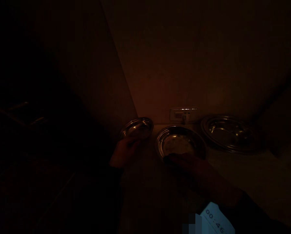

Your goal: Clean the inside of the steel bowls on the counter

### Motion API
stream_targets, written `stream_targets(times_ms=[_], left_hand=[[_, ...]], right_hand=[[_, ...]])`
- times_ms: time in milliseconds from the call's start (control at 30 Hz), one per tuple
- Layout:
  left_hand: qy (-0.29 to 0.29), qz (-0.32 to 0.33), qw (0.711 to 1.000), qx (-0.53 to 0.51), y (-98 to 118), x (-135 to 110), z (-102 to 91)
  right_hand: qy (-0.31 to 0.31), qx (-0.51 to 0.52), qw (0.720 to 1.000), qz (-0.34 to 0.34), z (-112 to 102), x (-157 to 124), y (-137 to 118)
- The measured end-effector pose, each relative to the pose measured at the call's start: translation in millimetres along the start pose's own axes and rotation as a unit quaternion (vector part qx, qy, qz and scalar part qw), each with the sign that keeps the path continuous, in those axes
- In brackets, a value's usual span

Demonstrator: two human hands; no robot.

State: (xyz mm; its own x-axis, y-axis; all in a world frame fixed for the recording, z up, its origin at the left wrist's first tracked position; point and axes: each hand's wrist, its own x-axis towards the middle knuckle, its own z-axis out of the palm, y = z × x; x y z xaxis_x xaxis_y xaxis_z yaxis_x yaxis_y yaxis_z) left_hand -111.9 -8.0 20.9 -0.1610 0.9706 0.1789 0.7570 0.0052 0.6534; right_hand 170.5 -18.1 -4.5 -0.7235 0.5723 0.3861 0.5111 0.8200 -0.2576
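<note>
The scene is very dark. My left hand (122, 151) grips the near rim of a small steel bowl (138, 127), which is tilted toward the wall. My right hand (191, 165) rests on the near edge of a round steel plate (179, 141) lying on the counter; its fingers point left along the rim and look closed over it. A lit watch face (216, 221) glows on my right wrist.
A larger steel plate (230, 133) lies on the counter at the right. A wall socket (183, 114) sits low on the back wall behind the plates. A side wall (99, 81) rises at the left; the far left is black.
</note>
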Motion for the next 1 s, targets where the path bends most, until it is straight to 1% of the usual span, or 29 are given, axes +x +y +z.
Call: stream_targets(times_ms=[200,333,400,567,800,1000], left_hand=[[-0.027,0.012,1.0,0.003,-6,-5,8.1],[-0.073,0.009,0.997,0.005,-5,-3,5.3],[-0.086,0.018,0.996,0.008,-6,-2,3.7],[-0.07,0.046,0.996,0.025,-9,-1,4.8],[-0.051,0.048,0.996,0.052,-12,-2,4.5],[-0.063,0.034,0.996,0.045,-10,-3,4.1]], right_hand=[[-0.013,0.012,1.0,0.01,-2,0,-1],[-0.023,0.023,0.999,0.018,-5,3,-2],[-0.029,0.02,0.999,0.023,-5,4,-2],[-0.025,0.011,0.999,0.023,-4,4,-1],[-0.02,0.019,0.999,0.021,-4,2,-1],[-0.022,0.016,1.0,0.015,-4,1,0]])
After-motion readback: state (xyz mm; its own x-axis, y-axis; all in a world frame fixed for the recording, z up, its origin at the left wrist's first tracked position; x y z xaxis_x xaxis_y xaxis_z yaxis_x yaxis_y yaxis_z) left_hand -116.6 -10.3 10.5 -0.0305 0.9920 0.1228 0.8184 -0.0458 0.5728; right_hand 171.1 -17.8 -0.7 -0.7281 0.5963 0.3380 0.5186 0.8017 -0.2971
